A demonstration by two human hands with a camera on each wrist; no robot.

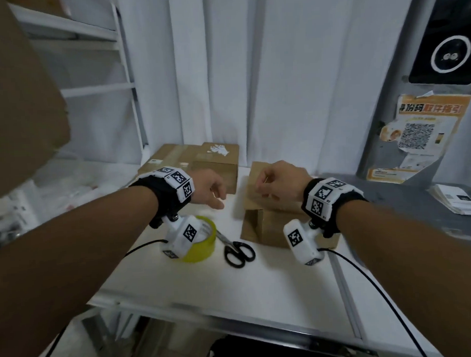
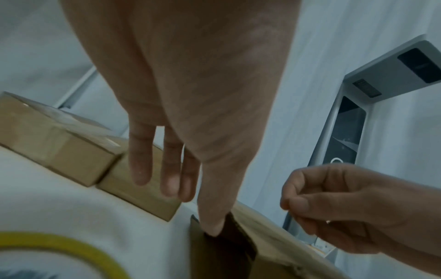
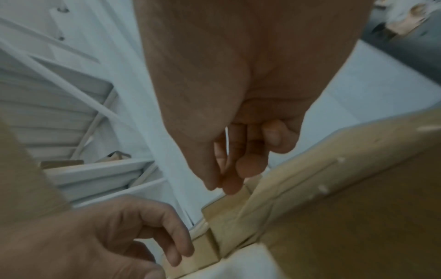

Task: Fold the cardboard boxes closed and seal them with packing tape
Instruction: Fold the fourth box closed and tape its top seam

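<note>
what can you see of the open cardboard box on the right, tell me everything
The open box is plain brown cardboard, sitting on the white table right of the scissors and tape roll. Its near-left side gapes open, showing a dark inside, with one flap standing up at the back. The right hand hovers over it, fingers curled; contact is unclear. The left hand is beside it, thumb near the opening's edge.

boxes (image 1: 217, 163): matt cardboard | tape roll (image 1: 202, 247): glossy yellow plastic | table (image 1: 233, 286): smooth white
</note>
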